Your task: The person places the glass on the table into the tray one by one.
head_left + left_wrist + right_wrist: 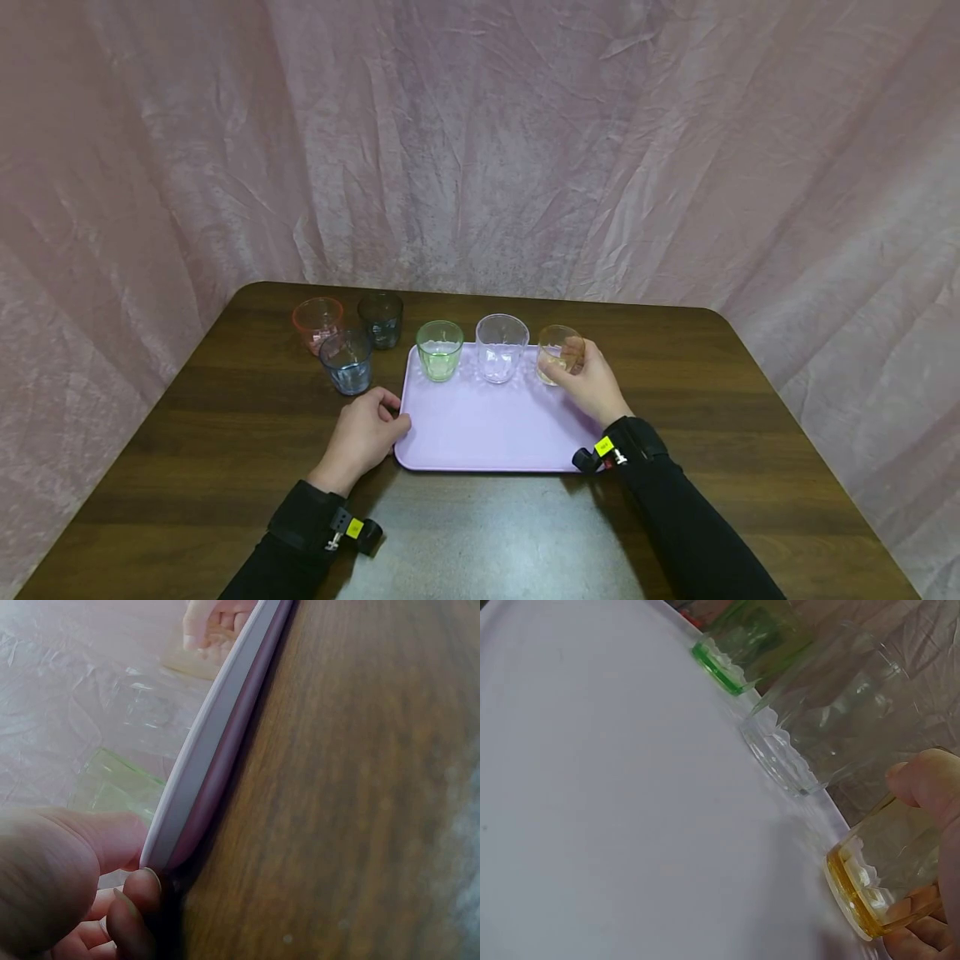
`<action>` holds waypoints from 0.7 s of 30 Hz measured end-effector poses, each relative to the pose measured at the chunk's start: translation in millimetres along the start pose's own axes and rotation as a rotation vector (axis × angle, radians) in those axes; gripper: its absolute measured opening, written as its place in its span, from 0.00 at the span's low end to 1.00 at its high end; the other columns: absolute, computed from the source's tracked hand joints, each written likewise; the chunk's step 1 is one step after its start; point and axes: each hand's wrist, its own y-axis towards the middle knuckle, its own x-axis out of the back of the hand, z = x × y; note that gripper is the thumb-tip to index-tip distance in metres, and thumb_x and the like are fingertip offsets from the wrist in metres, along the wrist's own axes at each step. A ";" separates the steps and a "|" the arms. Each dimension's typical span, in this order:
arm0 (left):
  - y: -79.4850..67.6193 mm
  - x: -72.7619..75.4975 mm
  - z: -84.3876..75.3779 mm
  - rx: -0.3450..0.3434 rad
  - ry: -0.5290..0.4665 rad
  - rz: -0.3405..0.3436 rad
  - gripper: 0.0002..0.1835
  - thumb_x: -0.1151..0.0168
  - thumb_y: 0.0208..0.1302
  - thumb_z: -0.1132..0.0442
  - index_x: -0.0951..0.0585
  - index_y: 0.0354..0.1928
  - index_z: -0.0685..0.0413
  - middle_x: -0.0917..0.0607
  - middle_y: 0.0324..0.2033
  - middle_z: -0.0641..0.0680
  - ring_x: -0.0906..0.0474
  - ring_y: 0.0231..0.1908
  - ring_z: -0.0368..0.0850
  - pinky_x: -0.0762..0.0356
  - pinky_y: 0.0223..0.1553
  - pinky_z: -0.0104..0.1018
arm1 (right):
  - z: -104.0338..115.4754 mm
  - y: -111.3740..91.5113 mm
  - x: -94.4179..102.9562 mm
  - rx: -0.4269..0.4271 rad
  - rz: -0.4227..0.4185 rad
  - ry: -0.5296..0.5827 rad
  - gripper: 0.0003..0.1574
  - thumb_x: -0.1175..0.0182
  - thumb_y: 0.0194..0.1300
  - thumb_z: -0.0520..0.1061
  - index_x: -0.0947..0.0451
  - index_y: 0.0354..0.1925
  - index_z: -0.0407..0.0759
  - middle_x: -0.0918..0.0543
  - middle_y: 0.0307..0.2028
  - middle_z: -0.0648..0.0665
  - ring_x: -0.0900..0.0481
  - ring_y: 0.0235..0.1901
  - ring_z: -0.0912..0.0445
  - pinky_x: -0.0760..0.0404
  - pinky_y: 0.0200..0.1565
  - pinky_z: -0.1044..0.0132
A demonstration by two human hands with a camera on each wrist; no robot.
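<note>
A lilac tray (487, 433) lies on the table, and my left hand (363, 433) pinches its left rim. In the left wrist view the thumb (120, 836) is on the rim and a fingertip is below it. My right hand (592, 387) grips a yellow-tinted glass (552, 367) at the tray's back right, thumb on the near side and fingers round the far side. Its amber base (851, 896) is close over the tray's back edge. Beside it, a clear glass (501, 350) and a green glass (439, 354) stand upright in a row along that edge.
Left of the tray stand a red-rimmed glass (317, 321), a dark grey glass (382, 321) and a blue glass (348, 367), close together. The wooden table (225, 492) ends at a pink curtain (480, 167) behind.
</note>
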 end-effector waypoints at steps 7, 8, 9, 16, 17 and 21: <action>-0.1 -0.4 0.9 -0.013 0.006 -0.004 0.13 0.33 0.59 0.63 0.21 0.45 0.59 0.21 0.23 0.52 0.25 0.19 0.44 0.26 0.19 0.35 | -1.7 0.3 -3.3 -0.017 -0.003 -0.009 0.47 0.29 0.60 0.58 0.38 0.63 0.34 0.27 0.50 0.39 0.27 0.46 0.48 0.26 0.49 0.53; 0.0 -0.5 0.9 -0.012 0.007 -0.004 0.13 0.33 0.58 0.63 0.21 0.45 0.59 0.21 0.23 0.52 0.25 0.19 0.44 0.26 0.19 0.35 | -1.5 0.2 -3.4 -0.021 -0.004 -0.007 0.47 0.29 0.59 0.58 0.38 0.63 0.34 0.27 0.50 0.39 0.27 0.46 0.48 0.26 0.50 0.53; 0.0 -0.5 0.9 -0.011 0.007 -0.003 0.13 0.33 0.58 0.63 0.21 0.45 0.59 0.21 0.23 0.52 0.25 0.19 0.44 0.26 0.19 0.35 | -1.1 0.1 -3.5 -0.024 -0.003 -0.005 0.47 0.29 0.59 0.58 0.38 0.63 0.34 0.27 0.51 0.39 0.27 0.47 0.48 0.26 0.50 0.52; -0.5 -0.2 0.2 -0.007 0.004 0.000 0.13 0.33 0.58 0.64 0.21 0.45 0.59 0.21 0.23 0.52 0.25 0.20 0.44 0.26 0.19 0.35 | -0.5 -0.7 -3.9 -0.029 -0.003 -0.010 0.48 0.28 0.59 0.57 0.39 0.64 0.34 0.27 0.52 0.38 0.27 0.48 0.48 0.26 0.51 0.51; -0.6 -0.1 0.2 -0.007 0.003 0.000 0.13 0.33 0.58 0.64 0.21 0.45 0.59 0.21 0.23 0.53 0.25 0.20 0.44 0.26 0.19 0.35 | -0.6 -0.7 -4.0 -0.026 -0.003 -0.009 0.48 0.28 0.59 0.57 0.39 0.64 0.34 0.27 0.53 0.38 0.27 0.48 0.48 0.26 0.52 0.51; -1.4 0.3 -1.1 -0.008 0.004 0.000 0.14 0.33 0.58 0.64 0.21 0.45 0.59 0.21 0.23 0.53 0.25 0.20 0.44 0.26 0.19 0.35 | -1.2 -0.3 -3.9 -0.018 -0.002 -0.010 0.49 0.28 0.59 0.57 0.39 0.64 0.34 0.27 0.54 0.38 0.27 0.49 0.48 0.26 0.52 0.51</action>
